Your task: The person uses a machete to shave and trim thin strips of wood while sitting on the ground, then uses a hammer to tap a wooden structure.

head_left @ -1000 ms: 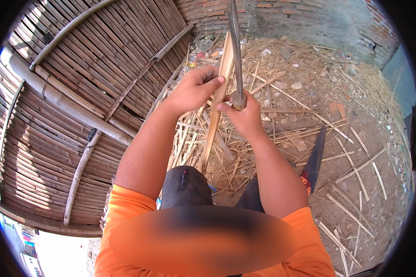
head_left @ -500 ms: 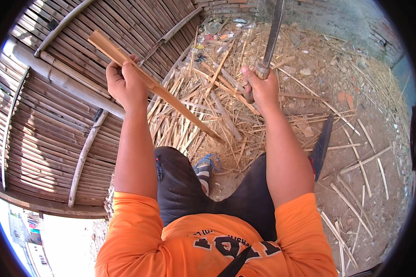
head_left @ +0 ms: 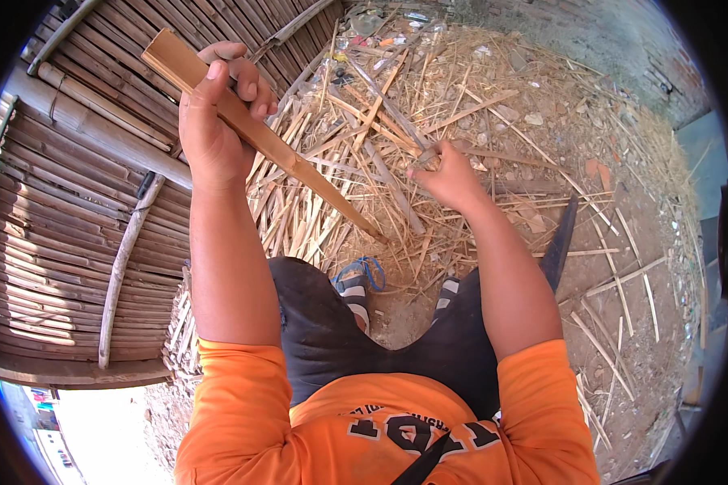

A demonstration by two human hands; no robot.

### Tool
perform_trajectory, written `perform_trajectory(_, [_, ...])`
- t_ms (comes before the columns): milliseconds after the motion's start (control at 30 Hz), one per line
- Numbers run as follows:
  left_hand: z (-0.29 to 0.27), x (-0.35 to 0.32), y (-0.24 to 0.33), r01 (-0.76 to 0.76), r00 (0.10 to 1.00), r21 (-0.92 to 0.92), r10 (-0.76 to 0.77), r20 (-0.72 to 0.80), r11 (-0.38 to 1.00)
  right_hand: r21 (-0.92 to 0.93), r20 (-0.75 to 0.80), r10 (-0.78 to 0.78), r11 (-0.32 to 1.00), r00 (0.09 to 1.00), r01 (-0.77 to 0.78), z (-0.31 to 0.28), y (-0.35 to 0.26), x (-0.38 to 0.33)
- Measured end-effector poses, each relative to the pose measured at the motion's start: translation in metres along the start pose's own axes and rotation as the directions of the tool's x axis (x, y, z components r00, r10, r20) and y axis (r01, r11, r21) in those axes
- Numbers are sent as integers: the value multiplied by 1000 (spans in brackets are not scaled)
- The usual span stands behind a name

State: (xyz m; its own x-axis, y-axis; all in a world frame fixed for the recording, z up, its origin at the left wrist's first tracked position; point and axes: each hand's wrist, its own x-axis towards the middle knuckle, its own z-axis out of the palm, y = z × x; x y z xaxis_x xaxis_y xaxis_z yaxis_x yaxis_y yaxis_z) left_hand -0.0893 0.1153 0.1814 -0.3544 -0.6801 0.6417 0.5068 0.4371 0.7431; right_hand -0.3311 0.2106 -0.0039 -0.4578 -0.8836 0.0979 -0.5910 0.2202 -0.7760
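Note:
My left hand holds a split bamboo strip near its upper end, thumb on one side and fingers loosely curled round the other. The strip slants down to the right, and its lower tip reaches the litter in front of my feet. In my right hand is a machete, gripped by its handle. Its long narrow blade points away to the upper left, low over the bamboo scraps. The blade and the strip are apart.
Split bamboo scraps cover the ground ahead. A dark tapered blade lies beside my right knee. A blue loop is by my left sandal. A bamboo-slat panel stands left, a brick wall at the back.
The machete has swung down from upright to point to the upper left, and my right hand has lowered slightly. My left hand's fingers have loosened on the strip. My right sandal now shows.

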Motion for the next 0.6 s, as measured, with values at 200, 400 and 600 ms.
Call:
perform_trajectory(200, [-16, -1, 19, -13, 940, 96, 45, -338, 995, -131, 162, 110, 987, 981, -90, 15, -8, -12])
perform_trajectory(400, [-44, -12, 11, -55, 817, 419, 282, -502, 906, -261, 210, 268, 942, 940, -210, 51, -3, -37])
perform_trajectory(600, [-80, -11, 11, -61, 766, 517, 372, -524, 854, 183, 61, 116, 975, 991, -126, 95, -62, -55])
